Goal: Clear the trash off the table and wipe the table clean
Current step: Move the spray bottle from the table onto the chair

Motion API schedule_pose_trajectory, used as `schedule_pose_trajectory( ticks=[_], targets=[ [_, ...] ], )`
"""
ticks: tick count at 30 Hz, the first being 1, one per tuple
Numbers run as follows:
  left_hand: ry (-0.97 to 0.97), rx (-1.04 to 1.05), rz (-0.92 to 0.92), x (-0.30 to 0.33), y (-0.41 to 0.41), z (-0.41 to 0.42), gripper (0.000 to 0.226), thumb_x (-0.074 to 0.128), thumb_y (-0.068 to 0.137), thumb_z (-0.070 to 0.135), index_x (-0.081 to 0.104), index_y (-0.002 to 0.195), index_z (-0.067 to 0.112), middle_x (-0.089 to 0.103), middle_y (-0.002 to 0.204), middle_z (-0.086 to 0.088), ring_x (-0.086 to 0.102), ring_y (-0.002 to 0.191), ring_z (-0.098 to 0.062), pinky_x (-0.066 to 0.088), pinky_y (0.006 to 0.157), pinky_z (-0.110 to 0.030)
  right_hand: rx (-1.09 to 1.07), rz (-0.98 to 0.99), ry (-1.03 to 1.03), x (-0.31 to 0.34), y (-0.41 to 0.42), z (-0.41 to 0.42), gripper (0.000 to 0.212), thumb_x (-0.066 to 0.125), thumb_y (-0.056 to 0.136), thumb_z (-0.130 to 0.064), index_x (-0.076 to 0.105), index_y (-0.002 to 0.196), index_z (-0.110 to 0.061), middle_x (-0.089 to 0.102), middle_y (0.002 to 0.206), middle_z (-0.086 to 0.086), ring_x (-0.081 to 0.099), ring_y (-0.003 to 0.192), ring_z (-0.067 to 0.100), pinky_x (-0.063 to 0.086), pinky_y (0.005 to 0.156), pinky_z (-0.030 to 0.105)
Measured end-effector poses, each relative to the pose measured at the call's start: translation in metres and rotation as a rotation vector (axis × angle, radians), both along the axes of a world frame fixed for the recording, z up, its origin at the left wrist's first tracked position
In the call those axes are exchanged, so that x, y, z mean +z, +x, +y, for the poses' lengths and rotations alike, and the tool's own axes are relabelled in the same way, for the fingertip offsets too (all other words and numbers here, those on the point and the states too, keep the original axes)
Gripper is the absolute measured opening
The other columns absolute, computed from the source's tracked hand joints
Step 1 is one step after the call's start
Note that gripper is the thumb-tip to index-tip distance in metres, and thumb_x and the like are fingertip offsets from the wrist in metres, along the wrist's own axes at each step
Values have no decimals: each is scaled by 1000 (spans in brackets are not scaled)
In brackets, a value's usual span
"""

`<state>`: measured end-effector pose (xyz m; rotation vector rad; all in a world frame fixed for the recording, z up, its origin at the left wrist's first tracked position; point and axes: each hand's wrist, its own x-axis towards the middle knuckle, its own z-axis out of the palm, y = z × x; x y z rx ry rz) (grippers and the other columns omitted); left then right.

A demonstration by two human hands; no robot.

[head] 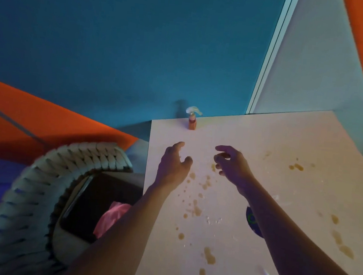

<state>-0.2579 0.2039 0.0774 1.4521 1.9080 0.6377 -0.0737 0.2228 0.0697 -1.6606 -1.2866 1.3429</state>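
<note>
The white table (pixel 265 141) is spattered with brown stains (pixel 196 209) down its middle and right side. At its far edge stands an orange spray bottle (pixel 192 121) with a white trigger head. My left hand (pixel 173 163) hovers over the table near the left edge, fingers apart, holding nothing. My right hand (pixel 232 164) hovers beside it with fingers curled loosely and apart, also holding nothing. Both hands are a short way in front of the bottle. A dark round object (pixel 253 221) lies on the table, mostly hidden under my right forearm.
A woven chair (pixel 43 190) stands left of the table, with a dark bin or box (pixel 92 206) on it holding pink material (pixel 111 217). A blue wall and an orange panel lie behind. A small clear scrap (pixel 264 273) lies near the table's front right.
</note>
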Motion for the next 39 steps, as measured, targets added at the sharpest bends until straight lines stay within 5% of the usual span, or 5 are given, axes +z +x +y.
schedule_pose_trajectory(
  ticks=[9, 16, 24, 30, 39],
  targets=[
    [-43, 53, 48, -29, -2, 111, 59, 57, 99, 29, 33, 153, 24, 43, 156, -3, 51, 135, -26, 50, 105, -40, 19, -97, 17, -42, -37, 126, 37, 61, 90, -22, 59, 128, -23, 61, 121, 4, 64, 103, 25, 55, 93, 48],
    [-24, 83, 47, -68, -1, 171, 53, 60, 98, 28, 38, 146, 24, 52, 147, -1, 55, 128, -26, 42, 93, -27, 61, -121, -35, -83, -45, 196, 51, 50, 89, -14, 50, 140, -21, 54, 137, 7, 60, 115, 30, 51, 100, 50],
    [47, 113, 66, -104, 11, 219, 40, 58, 89, 34, 50, 128, 33, 66, 112, 5, 66, 98, -20, 48, 73, -31, 194, -89, -116, -103, -58, 235, 55, 38, 91, 1, 47, 142, -17, 51, 136, -1, 61, 107, 33, 59, 77, 42],
    [56, 163, 119, -112, 14, 225, 35, 59, 92, 33, 53, 127, 31, 67, 117, 2, 65, 102, -22, 47, 79, -30, 236, -137, -69, -108, -61, 230, 62, 38, 74, -6, 59, 130, -22, 65, 126, 6, 66, 98, 32, 59, 84, 48],
    [129, 202, 77, -98, 11, 176, 29, 64, 95, 27, 57, 122, 22, 69, 119, -1, 66, 107, -24, 53, 92, -36, 153, -184, -7, -93, -67, 173, 37, 49, 91, -7, 60, 126, -11, 64, 124, 15, 59, 113, 34, 39, 82, 27]
  ],
)
